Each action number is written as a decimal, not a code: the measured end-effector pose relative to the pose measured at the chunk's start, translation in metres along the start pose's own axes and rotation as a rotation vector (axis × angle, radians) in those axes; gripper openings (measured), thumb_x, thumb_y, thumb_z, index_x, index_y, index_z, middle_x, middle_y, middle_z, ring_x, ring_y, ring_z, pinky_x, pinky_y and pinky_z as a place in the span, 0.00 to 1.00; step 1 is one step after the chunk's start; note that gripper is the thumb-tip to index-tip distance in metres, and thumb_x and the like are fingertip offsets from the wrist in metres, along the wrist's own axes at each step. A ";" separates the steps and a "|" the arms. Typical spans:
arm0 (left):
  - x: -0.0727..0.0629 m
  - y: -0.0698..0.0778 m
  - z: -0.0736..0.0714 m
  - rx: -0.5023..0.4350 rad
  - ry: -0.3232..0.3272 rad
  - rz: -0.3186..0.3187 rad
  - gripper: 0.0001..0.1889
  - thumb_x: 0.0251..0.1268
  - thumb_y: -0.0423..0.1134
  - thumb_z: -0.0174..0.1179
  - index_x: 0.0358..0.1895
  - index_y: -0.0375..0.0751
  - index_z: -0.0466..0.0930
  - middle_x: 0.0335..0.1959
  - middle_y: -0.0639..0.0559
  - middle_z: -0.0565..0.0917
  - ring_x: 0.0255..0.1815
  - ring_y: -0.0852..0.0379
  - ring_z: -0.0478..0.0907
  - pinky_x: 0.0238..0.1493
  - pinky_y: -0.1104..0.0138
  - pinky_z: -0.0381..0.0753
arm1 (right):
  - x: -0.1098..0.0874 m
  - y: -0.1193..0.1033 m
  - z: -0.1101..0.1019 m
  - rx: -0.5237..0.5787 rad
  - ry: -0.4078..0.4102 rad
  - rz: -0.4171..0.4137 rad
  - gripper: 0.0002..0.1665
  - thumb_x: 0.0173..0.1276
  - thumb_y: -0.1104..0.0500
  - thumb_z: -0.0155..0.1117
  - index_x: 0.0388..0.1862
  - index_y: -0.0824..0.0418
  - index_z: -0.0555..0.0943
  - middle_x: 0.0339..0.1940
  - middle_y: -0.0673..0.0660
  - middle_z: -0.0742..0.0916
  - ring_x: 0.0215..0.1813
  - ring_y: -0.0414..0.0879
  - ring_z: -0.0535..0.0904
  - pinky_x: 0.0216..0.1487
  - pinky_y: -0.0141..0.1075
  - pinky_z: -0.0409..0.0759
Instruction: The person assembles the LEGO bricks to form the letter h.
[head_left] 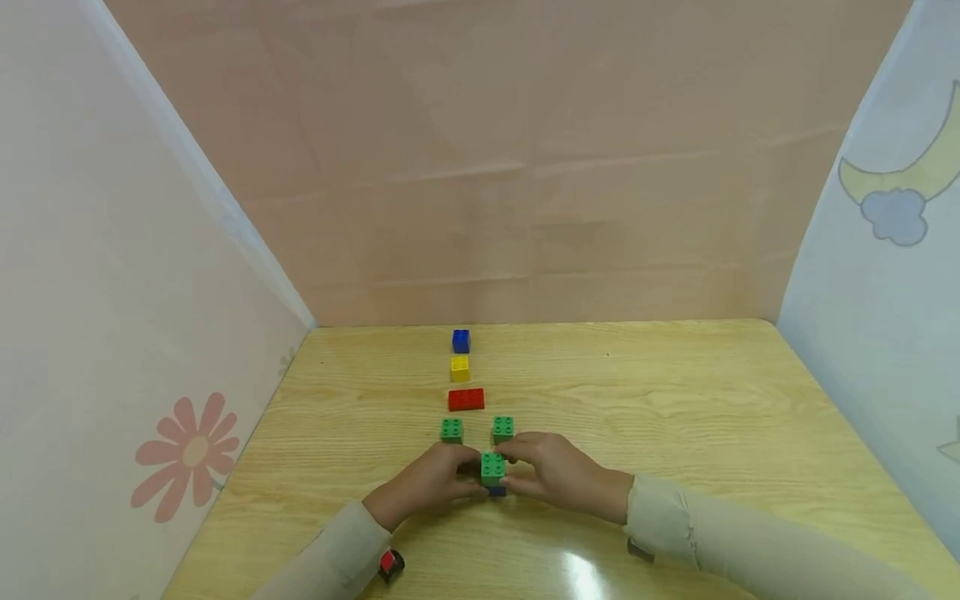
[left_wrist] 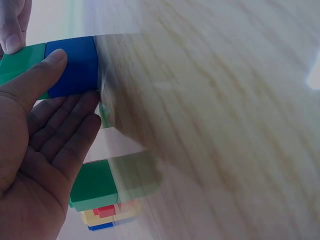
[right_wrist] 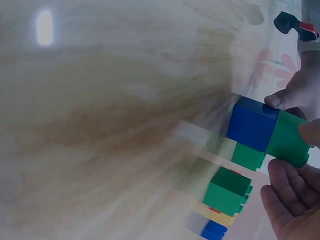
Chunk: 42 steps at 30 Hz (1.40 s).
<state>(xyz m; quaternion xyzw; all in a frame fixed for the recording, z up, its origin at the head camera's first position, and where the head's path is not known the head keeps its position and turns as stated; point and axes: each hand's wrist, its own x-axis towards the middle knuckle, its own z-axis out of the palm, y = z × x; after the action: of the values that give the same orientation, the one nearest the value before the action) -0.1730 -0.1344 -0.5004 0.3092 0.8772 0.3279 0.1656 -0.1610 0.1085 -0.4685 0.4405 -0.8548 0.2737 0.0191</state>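
Note:
A green toy building brick (head_left: 492, 467) sits on top of a blue brick (left_wrist: 77, 70), and the pair stands on the table near its front. From the left side my left hand (head_left: 431, 483) pinches this stack, its thumb lying across onto the blue brick's face in the left wrist view. My right hand (head_left: 566, 475) grips from the other side, its thumb on the green brick in the right wrist view. Just behind the hands are two more green bricks, one at left (head_left: 452, 430) and one at right (head_left: 503, 428).
Farther back, a longer red brick (head_left: 467, 399), a yellow brick (head_left: 460, 368) and another blue brick (head_left: 461, 341) lie in a rough line on the wooden table (head_left: 675, 400). Patterned side walls and a pinkish back wall (head_left: 525, 208) enclose the table.

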 end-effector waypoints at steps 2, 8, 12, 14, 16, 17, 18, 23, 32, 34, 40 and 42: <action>0.000 0.000 0.000 0.006 0.002 -0.004 0.13 0.59 0.48 0.69 0.46 0.51 0.85 0.41 0.69 0.83 0.43 0.72 0.78 0.48 0.73 0.79 | 0.001 -0.001 0.000 -0.045 -0.001 -0.026 0.22 0.67 0.52 0.68 0.57 0.61 0.81 0.50 0.52 0.85 0.51 0.41 0.82 0.49 0.30 0.81; -0.003 -0.002 0.001 0.026 0.012 -0.002 0.13 0.59 0.48 0.69 0.45 0.51 0.85 0.41 0.68 0.83 0.43 0.72 0.78 0.48 0.72 0.79 | 0.002 -0.002 0.003 -0.103 0.024 -0.088 0.24 0.66 0.52 0.68 0.55 0.65 0.81 0.49 0.53 0.85 0.51 0.43 0.82 0.49 0.31 0.81; -0.004 -0.003 0.001 0.023 0.023 -0.006 0.12 0.60 0.48 0.69 0.45 0.51 0.85 0.41 0.68 0.83 0.44 0.71 0.78 0.48 0.71 0.80 | 0.002 0.000 0.006 -0.093 0.046 -0.094 0.23 0.66 0.52 0.68 0.55 0.63 0.81 0.49 0.52 0.85 0.50 0.41 0.81 0.49 0.30 0.81; -0.004 -0.002 0.002 0.013 0.021 -0.007 0.13 0.60 0.48 0.68 0.46 0.50 0.85 0.42 0.68 0.83 0.44 0.71 0.78 0.49 0.71 0.79 | 0.001 0.000 0.007 -0.083 0.044 -0.082 0.22 0.66 0.52 0.68 0.55 0.62 0.81 0.49 0.51 0.85 0.50 0.41 0.81 0.49 0.30 0.81; -0.003 -0.002 0.004 0.001 0.015 -0.008 0.14 0.61 0.48 0.68 0.47 0.51 0.84 0.42 0.68 0.83 0.45 0.71 0.78 0.50 0.70 0.79 | -0.001 0.001 0.007 -0.077 0.035 -0.062 0.22 0.66 0.52 0.68 0.56 0.61 0.81 0.48 0.51 0.85 0.49 0.41 0.81 0.49 0.31 0.81; -0.002 -0.003 0.005 0.003 0.013 -0.007 0.14 0.61 0.49 0.68 0.47 0.51 0.84 0.42 0.68 0.83 0.45 0.71 0.78 0.51 0.71 0.79 | -0.002 0.001 0.006 -0.078 0.032 -0.052 0.23 0.66 0.51 0.68 0.56 0.60 0.81 0.48 0.51 0.85 0.49 0.41 0.81 0.49 0.31 0.81; -0.002 -0.003 0.005 0.005 0.014 -0.005 0.14 0.60 0.49 0.68 0.48 0.51 0.84 0.43 0.68 0.83 0.45 0.71 0.78 0.51 0.71 0.79 | -0.003 0.000 0.005 -0.080 0.025 -0.041 0.23 0.66 0.51 0.68 0.56 0.60 0.80 0.49 0.51 0.85 0.49 0.41 0.81 0.49 0.32 0.81; 0.000 -0.005 0.004 0.018 0.021 -0.009 0.13 0.60 0.49 0.68 0.47 0.52 0.84 0.42 0.69 0.83 0.45 0.71 0.78 0.50 0.71 0.79 | -0.001 0.000 0.002 -0.065 -0.007 0.007 0.24 0.67 0.49 0.66 0.58 0.58 0.79 0.50 0.50 0.85 0.50 0.40 0.81 0.50 0.32 0.81; 0.004 -0.001 0.003 0.033 -0.001 0.002 0.12 0.61 0.48 0.68 0.46 0.52 0.84 0.42 0.69 0.83 0.44 0.72 0.78 0.49 0.72 0.79 | -0.003 0.003 0.007 0.036 0.024 0.049 0.25 0.68 0.46 0.65 0.58 0.56 0.78 0.47 0.45 0.83 0.47 0.40 0.81 0.47 0.32 0.81; 0.004 0.000 0.003 0.035 -0.002 -0.003 0.12 0.61 0.48 0.68 0.46 0.52 0.84 0.41 0.69 0.83 0.44 0.72 0.78 0.49 0.72 0.79 | -0.004 0.003 0.008 0.048 0.035 0.051 0.23 0.68 0.46 0.66 0.56 0.54 0.78 0.47 0.44 0.83 0.47 0.40 0.81 0.47 0.32 0.81; 0.001 -0.001 0.003 0.030 0.005 0.001 0.12 0.60 0.48 0.68 0.45 0.51 0.84 0.41 0.68 0.83 0.43 0.72 0.79 0.48 0.72 0.79 | -0.002 0.001 0.010 0.100 0.065 0.039 0.17 0.66 0.49 0.69 0.51 0.52 0.80 0.44 0.42 0.83 0.45 0.38 0.80 0.46 0.35 0.82; 0.000 -0.002 0.004 0.027 0.003 -0.004 0.13 0.60 0.48 0.69 0.46 0.50 0.84 0.41 0.68 0.84 0.43 0.72 0.79 0.48 0.72 0.79 | -0.001 0.000 0.010 0.122 0.066 0.034 0.17 0.64 0.50 0.70 0.50 0.54 0.80 0.43 0.43 0.83 0.44 0.38 0.80 0.45 0.37 0.83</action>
<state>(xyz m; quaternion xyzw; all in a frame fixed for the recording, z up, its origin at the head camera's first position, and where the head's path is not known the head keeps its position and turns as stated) -0.1717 -0.1341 -0.5043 0.3093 0.8824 0.3160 0.1606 -0.1579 0.1042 -0.4774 0.4169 -0.8428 0.3401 0.0159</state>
